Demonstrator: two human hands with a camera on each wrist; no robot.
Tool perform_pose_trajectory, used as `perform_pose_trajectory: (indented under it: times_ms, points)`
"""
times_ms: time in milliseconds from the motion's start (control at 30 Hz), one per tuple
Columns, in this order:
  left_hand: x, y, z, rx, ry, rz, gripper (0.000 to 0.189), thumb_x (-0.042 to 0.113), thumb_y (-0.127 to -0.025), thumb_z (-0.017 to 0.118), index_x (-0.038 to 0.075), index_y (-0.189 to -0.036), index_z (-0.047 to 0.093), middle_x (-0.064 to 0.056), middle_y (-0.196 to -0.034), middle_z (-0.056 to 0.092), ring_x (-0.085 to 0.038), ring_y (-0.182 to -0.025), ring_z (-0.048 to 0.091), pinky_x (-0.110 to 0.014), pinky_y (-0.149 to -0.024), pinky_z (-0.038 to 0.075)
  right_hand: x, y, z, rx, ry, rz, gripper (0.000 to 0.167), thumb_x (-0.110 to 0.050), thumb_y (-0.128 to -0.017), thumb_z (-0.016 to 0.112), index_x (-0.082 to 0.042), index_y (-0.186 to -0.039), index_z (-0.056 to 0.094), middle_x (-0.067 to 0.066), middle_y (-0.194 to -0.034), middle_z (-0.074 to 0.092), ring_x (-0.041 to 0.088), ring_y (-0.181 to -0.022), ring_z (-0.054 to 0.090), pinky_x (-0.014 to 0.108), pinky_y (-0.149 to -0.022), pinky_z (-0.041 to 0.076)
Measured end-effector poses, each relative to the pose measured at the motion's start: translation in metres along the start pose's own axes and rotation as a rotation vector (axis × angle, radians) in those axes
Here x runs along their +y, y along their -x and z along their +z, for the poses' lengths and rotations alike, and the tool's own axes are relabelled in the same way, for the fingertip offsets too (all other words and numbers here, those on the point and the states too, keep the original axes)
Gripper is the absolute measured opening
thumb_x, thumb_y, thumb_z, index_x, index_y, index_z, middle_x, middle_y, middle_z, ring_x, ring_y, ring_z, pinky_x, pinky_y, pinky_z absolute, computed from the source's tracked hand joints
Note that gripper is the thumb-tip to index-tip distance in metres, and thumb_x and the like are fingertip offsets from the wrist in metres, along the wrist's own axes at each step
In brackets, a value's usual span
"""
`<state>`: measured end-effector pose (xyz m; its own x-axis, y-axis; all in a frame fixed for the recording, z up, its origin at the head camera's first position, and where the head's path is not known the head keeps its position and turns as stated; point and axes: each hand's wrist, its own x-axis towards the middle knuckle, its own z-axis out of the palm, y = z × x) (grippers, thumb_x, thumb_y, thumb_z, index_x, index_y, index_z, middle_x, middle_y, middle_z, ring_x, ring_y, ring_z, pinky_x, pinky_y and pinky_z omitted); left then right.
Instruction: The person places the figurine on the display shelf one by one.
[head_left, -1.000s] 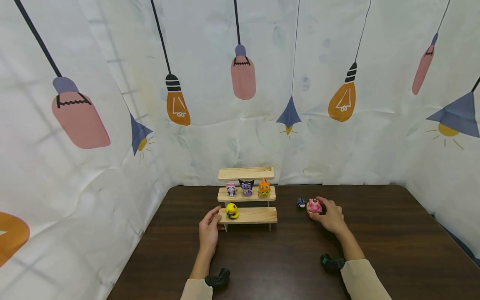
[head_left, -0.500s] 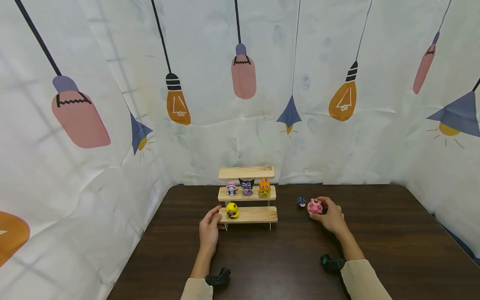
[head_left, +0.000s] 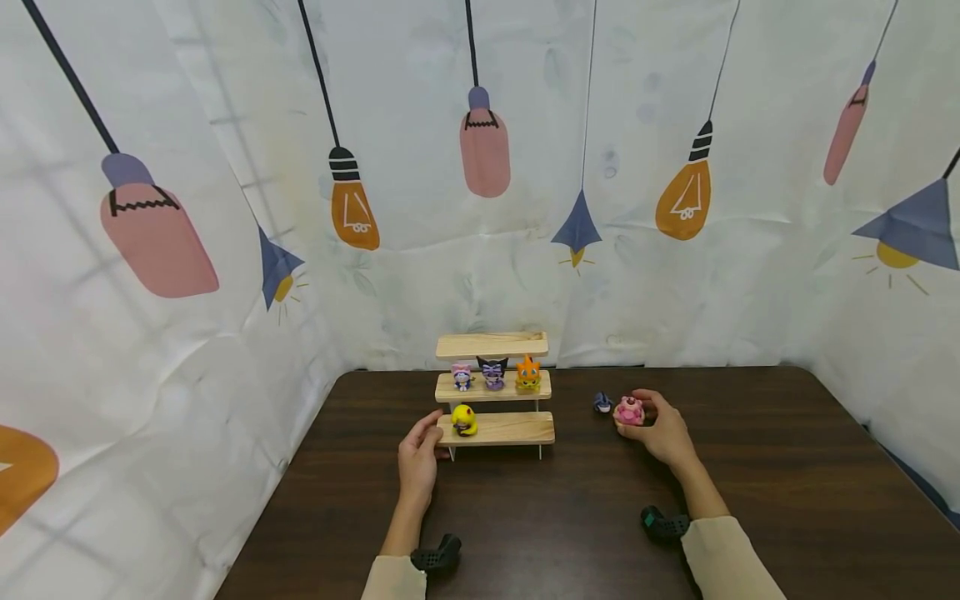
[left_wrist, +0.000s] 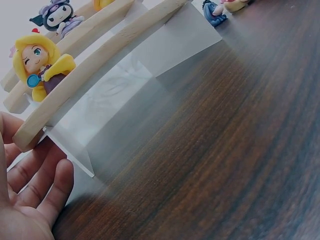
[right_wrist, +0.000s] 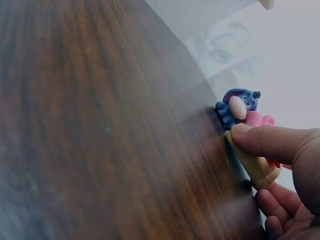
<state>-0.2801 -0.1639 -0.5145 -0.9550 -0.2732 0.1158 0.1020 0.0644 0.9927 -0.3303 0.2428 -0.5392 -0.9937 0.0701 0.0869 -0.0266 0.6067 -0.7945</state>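
Observation:
A three-tier wooden display stand (head_left: 517, 429) with clear side panels stands on the dark table. My left hand (head_left: 417, 457) holds the left end of its lowest tier, thumb at the edge and fingers underneath. On that tier sits a yellow-haired figurine (left_wrist: 40, 65). A small pink-and-white figurine (head_left: 461, 377), a black-and-purple figurine (head_left: 493, 375) and an orange figurine (head_left: 528, 377) line the middle tier. Right of the stand, my right hand (head_left: 663, 431) pinches a pink figurine (head_left: 628, 411) with a pale base. Beside it is a blue donkey figurine (right_wrist: 230, 110).
The dark wood table (head_left: 555, 525) reaches back to a white curtain (head_left: 420, 292) printed with lamps and bulbs. A black wrist device (head_left: 437, 557) is on the left wrist, and another wrist device (head_left: 664, 525) is on the right.

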Motion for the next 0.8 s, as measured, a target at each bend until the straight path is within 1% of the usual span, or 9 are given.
perform_pose_trajectory:
  times_ms: [67, 133, 333, 400, 467, 633, 733, 800]
  points:
    - [0.001, 0.000, 0.000, 0.001, -0.002, -0.003, 0.035, 0.004, -0.102, 0.052, -0.002, -0.134, 0.064, -0.024, -0.128, 0.067, -0.008, -0.086, 0.060, -0.035, -0.070, 0.060, 0.000, 0.000, -0.001, -0.004, -0.005, 0.002, 0.074, -0.025, -0.084, 0.085, -0.008, -0.147, 0.049, 0.024, -0.135, 0.060, 0.035, -0.116, 0.055, 0.041, -0.086, 0.045]
    - [0.001, 0.001, 0.000, 0.000, -0.003, -0.005, 0.035, 0.004, -0.102, 0.052, -0.002, -0.134, 0.064, -0.025, -0.127, 0.067, -0.008, -0.086, 0.060, -0.036, -0.071, 0.060, 0.000, 0.000, -0.001, -0.007, -0.004, 0.002, 0.074, -0.026, -0.085, 0.085, -0.008, -0.147, 0.049, 0.024, -0.136, 0.060, 0.035, -0.117, 0.055, 0.040, -0.086, 0.045]
    - [0.002, 0.001, -0.001, -0.001, -0.004, -0.005, 0.035, 0.004, -0.102, 0.052, -0.002, -0.134, 0.064, -0.024, -0.125, 0.067, -0.008, -0.087, 0.061, -0.036, -0.071, 0.060, 0.002, 0.001, -0.001, 0.006, -0.010, -0.001, 0.074, -0.028, -0.087, 0.083, -0.009, -0.150, 0.048, 0.025, -0.141, 0.057, 0.038, -0.119, 0.057, 0.048, -0.089, 0.050]
    - [0.001, 0.000, -0.001, -0.001, -0.001, -0.008, 0.035, 0.004, -0.102, 0.052, -0.002, -0.134, 0.064, -0.024, -0.125, 0.067, -0.008, -0.087, 0.061, -0.035, -0.071, 0.060, 0.002, 0.001, -0.002, 0.015, -0.018, 0.004, 0.074, -0.028, -0.088, 0.082, -0.010, -0.151, 0.047, 0.024, -0.142, 0.056, 0.038, -0.119, 0.058, 0.048, -0.089, 0.051]
    - [0.001, 0.000, -0.001, -0.004, 0.002, -0.008, 0.035, 0.004, -0.103, 0.052, -0.002, -0.134, 0.064, -0.024, -0.123, 0.067, -0.009, -0.087, 0.061, -0.034, -0.071, 0.060, 0.003, 0.001, -0.003, 0.021, -0.025, 0.008, 0.074, -0.028, -0.088, 0.082, -0.010, -0.151, 0.047, 0.024, -0.143, 0.056, 0.037, -0.117, 0.058, 0.044, -0.087, 0.051]
    - [-0.001, -0.001, -0.001, -0.011, 0.011, -0.003, 0.035, 0.003, -0.102, 0.052, -0.002, -0.135, 0.064, -0.024, -0.127, 0.066, -0.009, -0.091, 0.061, -0.033, -0.071, 0.060, 0.005, 0.000, -0.006, 0.022, -0.051, 0.009, 0.074, -0.028, -0.087, 0.083, -0.010, -0.150, 0.048, 0.026, -0.142, 0.056, 0.035, -0.111, 0.062, 0.032, -0.078, 0.050]
    - [-0.001, -0.001, -0.001, -0.011, 0.012, -0.001, 0.035, 0.003, -0.102, 0.052, -0.002, -0.135, 0.064, -0.025, -0.129, 0.066, -0.009, -0.092, 0.062, -0.033, -0.070, 0.060, 0.005, -0.001, -0.009, 0.015, -0.069, 0.003, 0.075, -0.029, -0.087, 0.083, -0.009, -0.150, 0.048, 0.027, -0.142, 0.055, 0.035, -0.109, 0.064, 0.029, -0.076, 0.051]
    - [-0.001, -0.001, -0.001, -0.012, 0.013, -0.003, 0.035, 0.003, -0.102, 0.052, -0.002, -0.135, 0.063, -0.025, -0.131, 0.065, -0.010, -0.092, 0.062, -0.032, -0.070, 0.060, 0.004, -0.001, -0.011, 0.009, -0.079, -0.002, 0.076, -0.030, -0.087, 0.083, -0.010, -0.151, 0.048, 0.027, -0.142, 0.055, 0.034, -0.110, 0.064, 0.029, -0.077, 0.051]
